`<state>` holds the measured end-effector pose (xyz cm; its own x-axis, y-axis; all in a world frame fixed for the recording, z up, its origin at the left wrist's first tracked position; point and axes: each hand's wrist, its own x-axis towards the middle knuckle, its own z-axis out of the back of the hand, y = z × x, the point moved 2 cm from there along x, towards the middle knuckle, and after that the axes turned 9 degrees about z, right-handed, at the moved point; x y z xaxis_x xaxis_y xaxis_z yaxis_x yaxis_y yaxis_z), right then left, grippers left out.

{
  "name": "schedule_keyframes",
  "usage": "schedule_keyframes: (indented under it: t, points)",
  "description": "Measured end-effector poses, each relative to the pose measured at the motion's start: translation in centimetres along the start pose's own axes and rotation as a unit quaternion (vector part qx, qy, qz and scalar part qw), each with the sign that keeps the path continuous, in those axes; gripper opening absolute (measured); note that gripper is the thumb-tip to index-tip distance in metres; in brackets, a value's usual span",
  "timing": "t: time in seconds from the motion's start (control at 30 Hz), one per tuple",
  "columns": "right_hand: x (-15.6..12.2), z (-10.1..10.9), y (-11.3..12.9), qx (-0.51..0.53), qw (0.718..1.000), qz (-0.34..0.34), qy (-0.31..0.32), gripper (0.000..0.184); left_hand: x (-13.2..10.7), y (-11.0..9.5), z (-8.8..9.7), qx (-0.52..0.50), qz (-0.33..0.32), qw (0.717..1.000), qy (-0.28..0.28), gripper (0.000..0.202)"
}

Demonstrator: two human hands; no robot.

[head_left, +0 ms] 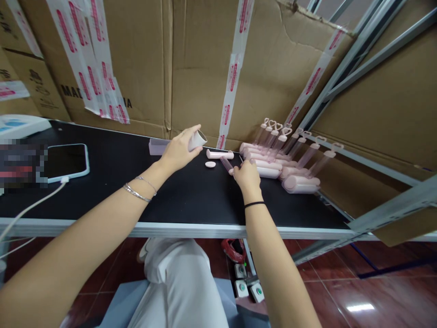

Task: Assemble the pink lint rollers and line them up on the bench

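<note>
Left hand (pixel 180 148) wrapped around a white hollow cylinder (pixel 196 141); right hand (pixel 248 176) pinching a translucent pink tube (pixel 226 164)

At the far left of the black tabletop (pixel 184 200), a phone (pixel 66 161) lies screen up, a white cable (pixel 37 203) plugged into its near edge. Farther right, a pale lilac rectangular piece (pixel 159 146) sits near the cardboard (pixel 201 68), partly behind the left hand. That hand reaches in from the lower left, back of the hand up, fingers over the cylinder and thumb beneath; the hollow end points right.

Between the hands lies a pink half-shell (pixel 220 155), its long axis running left to right. The cylinder's end is just beside its left end; the right hand is near its right end, on the near side, so neither hand is clearly closer. On the near side of the left end lies a small pink oval piece (pixel 210 164). The tube slants from the half-shell down toward the right hand; whether the two touch, I cannot tell.

The right hand comes almost straight forward, knuckles up, thumb and fingers nearly together at the tube's near end, the contact partly hidden. Beyond it, at right, stand pink cases (pixel 300 183) with clear stems topped by heart-shaped loops (pixel 336 146).
</note>
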<state>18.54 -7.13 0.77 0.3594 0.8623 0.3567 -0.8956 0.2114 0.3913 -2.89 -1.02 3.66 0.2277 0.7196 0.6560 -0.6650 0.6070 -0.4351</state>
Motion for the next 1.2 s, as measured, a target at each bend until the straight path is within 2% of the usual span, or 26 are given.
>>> schedule_keyframes:
  t: [0.03, 0.1, 0.17, 0.23, 0.3, 0.37, 0.47, 0.53, 0.57, 0.63, 0.73, 0.8, 0.87, 0.93, 1.0, 1.03, 1.1, 1.13, 1.2]
  points:
    - [0.0, -0.2, -0.2, -0.004, 1.000, -0.008, 0.015, 0.036, 0.1, 0.3, -0.2, 0.022, 0.002, 0.999, 0.024, 0.062]
    - [0.1, -0.6, -0.4, -0.011, 0.999, -0.007, 0.043, 0.042, 0.0, 1.0, -1.0, 0.077, 0.002, 0.991, 0.106, 0.062]
    - [0.1, -1.0, -0.4, -0.017, 0.997, 0.012, 0.072, 0.045, -0.3, 1.6, -2.2, 0.140, -0.020, 0.972, 0.190, 0.057]
    - [0.1, -1.2, -0.1, -0.029, 0.994, 0.032, 0.099, 0.041, -0.6, 2.1, -3.5, 0.193, -0.054, 0.955, 0.218, 0.054]
    - [0.0, -1.3, 0.2, -0.035, 0.991, 0.049, 0.116, 0.033, -0.8, 2.3, -4.5, 0.233, -0.060, 0.954, 0.182, 0.055]
    - [0.0, -1.3, 0.5, -0.032, 0.990, 0.057, 0.123, 0.029, -0.8, 2.5, -4.8, 0.261, -0.028, 0.957, 0.119, 0.058]
    - [0.1, -1.2, 0.7, -0.017, 0.992, 0.056, 0.116, 0.031, -0.7, 2.3, -3.9, 0.270, 0.025, 0.962, 0.028, 0.058]
    - [0.1, -1.2, 0.6, -0.001, 0.994, 0.046, 0.098, 0.034, -0.6, 1.6, -3.1, 0.233, 0.028, 0.972, 0.018, 0.053]
    - [0.2, -1.2, 0.6, 0.007, 0.995, 0.042, 0.087, 0.035, -0.7, 1.1, -3.0, 0.204, 0.015, 0.978, 0.039, 0.049]
    - [0.2, -1.2, 0.5, 0.021, 0.997, 0.038, 0.065, 0.035, -0.8, 0.1, -3.2, 0.141, -0.043, 0.981, 0.126, 0.045]
    - [0.3, -1.2, 0.5, 0.039, 0.998, 0.046, 0.036, 0.034, -1.5, -0.9, -4.7, 0.097, -0.142, 0.945, 0.279, 0.043]
    - [0.3, -1.2, 0.5, 0.052, 0.997, 0.050, 0.023, 0.033, -1.7, -0.6, -5.7, 0.121, -0.136, 0.929, 0.321, 0.043]
    - [0.4, -1.0, 0.5, 0.068, 0.996, 0.055, 0.010, 0.032, -1.6, 0.4, -6.1, 0.170, -0.075, 0.940, 0.286, 0.046]
    - [0.5, -0.8, 0.7, 0.093, 0.993, 0.067, -0.006, 0.031, -1.3, 1.6, -5.7, 0.204, -0.019, 0.955, 0.215, 0.051]
    - [0.5, -0.5, 1.0, 0.126, 0.987, 0.093, -0.033, 0.030, -0.8, 2.3, -5.0, 0.185, 0.017, 0.969, 0.164, 0.055]
    - [0.4, -0.4, 1.2, 0.143, 0.982, 0.112, -0.047, 0.030, -0.5, 2.5, -4.6, 0.142, 0.036, 0.978, 0.151, 0.056]
    - [0.3, -0.4, 1.7, 0.177, 0.969, 0.162, -0.063, 0.030, 0.0, 2.2, -3.9, -0.012, 0.089, 0.987, 0.134, 0.056]
    - [0.2, -0.4, 1.9, 0.193, 0.960, 0.192, -0.061, 0.030, 0.2, 1.9, -3.7, -0.109, 0.124, 0.978, 0.128, 0.056]
    - [-0.1, -0.7, 2.3, 0.214, 0.943, 0.252, -0.039, 0.030, 0.4, 1.1, -3.3, -0.287, 0.182, 0.934, 0.110, 0.054]
